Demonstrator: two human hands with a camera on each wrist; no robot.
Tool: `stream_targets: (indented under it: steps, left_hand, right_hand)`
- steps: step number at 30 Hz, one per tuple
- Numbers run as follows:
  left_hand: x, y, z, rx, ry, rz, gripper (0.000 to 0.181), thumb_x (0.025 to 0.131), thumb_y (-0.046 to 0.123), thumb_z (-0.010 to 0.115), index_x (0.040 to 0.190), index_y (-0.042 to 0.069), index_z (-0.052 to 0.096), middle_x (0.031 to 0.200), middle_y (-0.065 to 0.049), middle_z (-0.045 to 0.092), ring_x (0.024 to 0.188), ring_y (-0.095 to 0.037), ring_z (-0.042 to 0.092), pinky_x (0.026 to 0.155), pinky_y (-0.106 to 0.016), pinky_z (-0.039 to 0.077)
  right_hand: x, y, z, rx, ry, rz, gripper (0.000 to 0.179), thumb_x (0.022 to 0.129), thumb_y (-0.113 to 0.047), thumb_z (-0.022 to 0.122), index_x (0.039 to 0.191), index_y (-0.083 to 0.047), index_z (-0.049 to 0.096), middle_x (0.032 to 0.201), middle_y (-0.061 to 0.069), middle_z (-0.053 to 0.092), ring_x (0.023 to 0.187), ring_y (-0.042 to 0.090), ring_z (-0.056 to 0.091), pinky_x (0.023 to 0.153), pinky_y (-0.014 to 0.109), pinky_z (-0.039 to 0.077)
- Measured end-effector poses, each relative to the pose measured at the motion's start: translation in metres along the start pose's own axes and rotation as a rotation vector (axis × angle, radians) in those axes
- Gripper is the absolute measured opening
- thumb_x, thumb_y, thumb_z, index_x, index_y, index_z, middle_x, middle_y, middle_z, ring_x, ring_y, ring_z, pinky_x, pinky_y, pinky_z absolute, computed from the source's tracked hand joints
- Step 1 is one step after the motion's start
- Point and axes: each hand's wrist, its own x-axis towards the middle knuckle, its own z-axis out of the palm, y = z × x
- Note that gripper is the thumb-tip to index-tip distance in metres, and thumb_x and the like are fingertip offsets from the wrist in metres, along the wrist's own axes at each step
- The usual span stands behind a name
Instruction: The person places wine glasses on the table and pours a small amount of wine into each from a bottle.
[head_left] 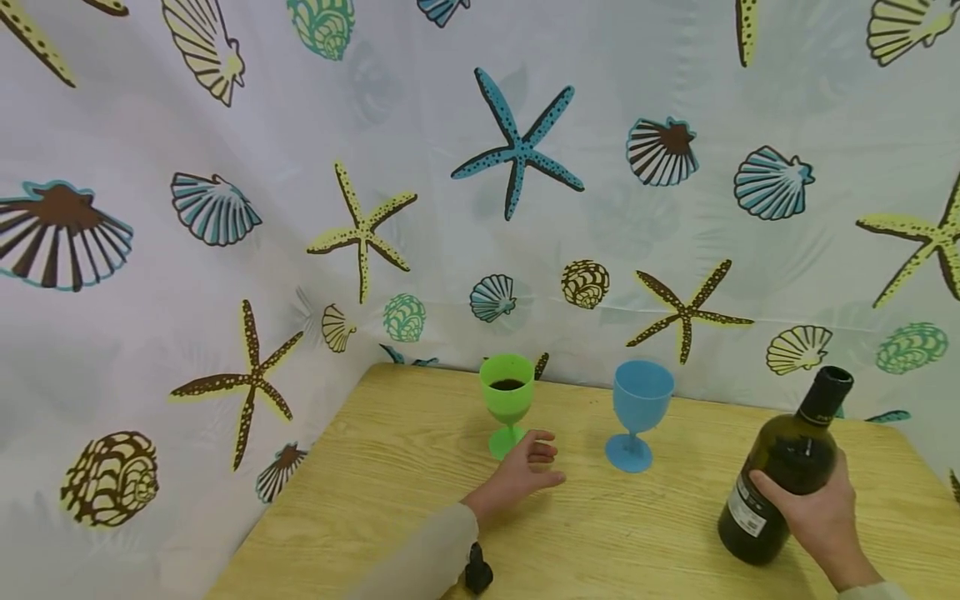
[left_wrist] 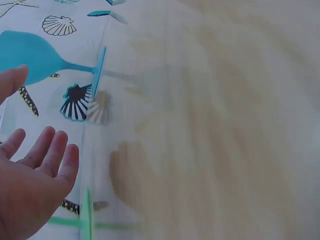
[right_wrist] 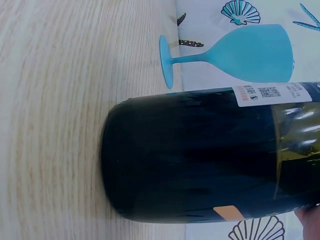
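My right hand [head_left: 821, 508] grips a dark green wine bottle [head_left: 780, 479] round its body, at the right of the table. The bottle leans a little, its open neck toward the upper right in the head view. A white label [right_wrist: 272, 94] shows on its side. My left hand [head_left: 521, 468] is held with fingers spread and loosely bent, holding nothing. It is just in front of a green goblet [head_left: 507, 408] with dark liquid in it, and overlaps the goblet's foot in the head view. Between the hands stands an upright blue goblet [head_left: 642, 400], also seen in the left wrist view.
The wooden table [head_left: 360, 500] meets a white curtain [head_left: 450, 250] printed with shells and starfish at its back and left. A small black object [head_left: 477, 571] sits at my left sleeve [head_left: 427, 554].
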Motion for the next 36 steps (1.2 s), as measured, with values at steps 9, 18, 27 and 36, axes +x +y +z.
stream_targets:
  steps: [9,18,27,36]
  left_hand:
    - [0.045,0.016,0.046,-0.059,0.013,0.026,0.069,0.088,0.015,0.070,0.144,0.017,0.030,0.135,-0.016,0.044,0.123,-0.030,0.045,0.096,-0.041,0.044]
    - [0.073,0.022,0.071,-0.049,0.088,0.030,0.082,0.084,0.011,0.073,0.148,0.015,0.022,0.134,-0.011,0.046,0.123,-0.029,0.046,0.101,-0.046,0.039]
    - [0.094,0.017,0.080,-0.007,0.079,0.041,0.088,0.083,0.015,0.075,0.150,0.021,0.019,0.130,-0.005,0.048,0.121,-0.025,0.049,0.098,-0.041,0.042]
    - [0.109,0.017,0.091,-0.031,0.092,0.018,0.083,0.083,0.016,0.074,0.147,0.016,0.022,0.125,-0.007,0.051,0.114,-0.025,0.053,0.094,-0.044,0.045]
  right_hand:
    - [-0.001,0.004,0.001,0.017,0.025,-0.013,0.085,0.074,-0.011,0.082,0.138,0.001,0.027,0.122,0.012,0.044,0.089,-0.008,0.040,0.071,0.009,0.036]
    - [-0.001,0.003,0.000,0.039,0.049,-0.026,0.085,0.073,-0.008,0.081,0.139,0.000,0.029,0.120,0.006,0.045,0.092,-0.006,0.042,0.073,0.010,0.036]
    - [0.001,0.003,0.000,0.037,0.063,-0.047,0.083,0.071,-0.007,0.082,0.137,0.001,0.031,0.117,0.006,0.047,0.091,-0.006,0.042,0.074,0.012,0.036]
    - [0.002,0.007,-0.001,0.047,0.051,-0.055,0.083,0.072,-0.006,0.082,0.137,0.001,0.031,0.118,0.007,0.048,0.091,-0.007,0.044,0.074,0.009,0.037]
